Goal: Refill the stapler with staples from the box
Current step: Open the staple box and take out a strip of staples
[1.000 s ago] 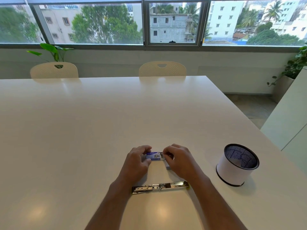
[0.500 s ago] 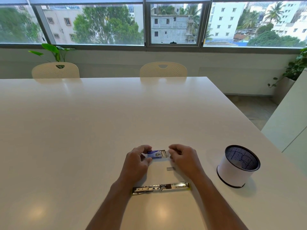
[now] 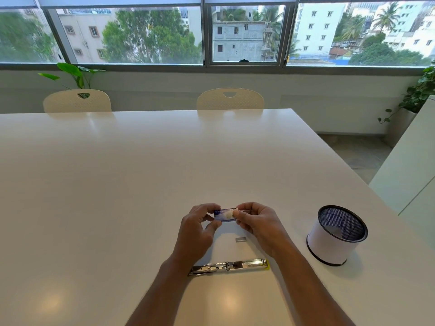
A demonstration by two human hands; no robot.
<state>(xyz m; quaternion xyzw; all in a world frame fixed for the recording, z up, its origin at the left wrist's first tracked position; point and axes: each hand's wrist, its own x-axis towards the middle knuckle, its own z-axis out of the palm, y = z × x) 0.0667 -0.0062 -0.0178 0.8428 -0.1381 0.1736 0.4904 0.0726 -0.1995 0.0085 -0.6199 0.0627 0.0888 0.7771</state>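
Note:
A small blue and white staple box [image 3: 223,215] is held just above the white table [image 3: 141,172] between both hands. My left hand [image 3: 197,229] pinches its left end. My right hand [image 3: 256,220] grips its right end with thumb and fingers, hiding that end. A short strip of staples [image 3: 240,239] lies loose on the table below the box. Nearer to me, the stapler [image 3: 229,267] lies flat and swung fully open, metal channel up, with a yellow tip at its right end.
A white pen holder with a black mesh inside [image 3: 336,236] stands to the right of my right hand. Two cream chairs [image 3: 229,100] are tucked in at the far edge. The table's right edge runs diagonally past the holder.
My right hand drew back from the box, with its inner tray showing at the right end, then came back onto that end. The box is lifted slightly. The staple strip stays on the table.

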